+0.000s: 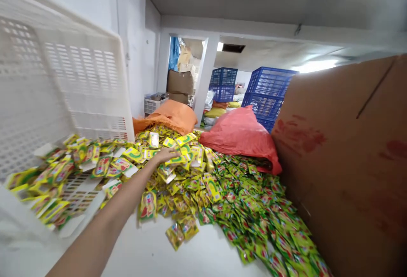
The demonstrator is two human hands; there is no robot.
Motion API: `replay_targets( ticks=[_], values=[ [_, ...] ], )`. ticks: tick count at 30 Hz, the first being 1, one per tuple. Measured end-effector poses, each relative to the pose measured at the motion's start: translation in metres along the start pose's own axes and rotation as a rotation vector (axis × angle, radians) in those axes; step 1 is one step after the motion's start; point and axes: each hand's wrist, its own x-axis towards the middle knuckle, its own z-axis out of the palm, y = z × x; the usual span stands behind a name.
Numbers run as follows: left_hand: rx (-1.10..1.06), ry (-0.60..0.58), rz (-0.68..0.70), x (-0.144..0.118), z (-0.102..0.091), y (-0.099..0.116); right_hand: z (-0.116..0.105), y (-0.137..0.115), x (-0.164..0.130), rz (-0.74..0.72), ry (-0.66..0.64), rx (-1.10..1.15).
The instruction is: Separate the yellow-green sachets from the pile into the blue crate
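Note:
My left hand (pixel 165 155) reaches out at the end of a long bare forearm and lies flat on top of a big heap of small green-and-yellow sachets (pixel 222 192) spread over the white floor. Its fingers are stretched out and touch the top packets without closing on any. Just left of the arm a white perforated plastic crate (pixel 79 78) is tipped on its side, with several of the same sachets (pixel 63 171) spilling out of its mouth. My right hand is out of sight.
A large brown cardboard box (pixel 346 162) walls off the right side. Behind the heap lie an orange sack (pixel 173 116) and a red sack (pixel 240 137). Stacked blue crates (pixel 267 92) and more boxes stand in the doorway beyond.

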Motion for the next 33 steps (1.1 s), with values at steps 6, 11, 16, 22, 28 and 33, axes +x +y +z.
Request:
replay_targets(
  ticks=[6, 11, 16, 22, 28, 33],
  values=[
    [0.077, -0.172, 0.241, -0.04, 0.051, 0.001, 0.013, 0.035, 0.051, -0.057, -0.055, -0.286],
    [0.142, -0.188, 0.312, -0.083, 0.047, -0.002, 0.081, 0.052, 0.113, -0.042, -0.051, -0.428],
    [0.111, -0.025, 0.349, -0.129, 0.044, 0.009, 0.109, 0.045, 0.076, -0.082, -0.158, -0.395],
    [-0.013, -0.02, 0.315, -0.194, 0.071, 0.041, 0.105, -0.005, 0.01, -0.197, -0.425, -0.211],
    [0.106, -0.117, 0.25, -0.261, 0.106, 0.056, 0.082, -0.005, -0.003, -0.122, -0.341, -0.246],
    [0.252, -0.361, 0.355, -0.301, 0.138, 0.074, 0.101, 0.016, 0.0, -0.046, -0.259, -0.341]
  ],
)
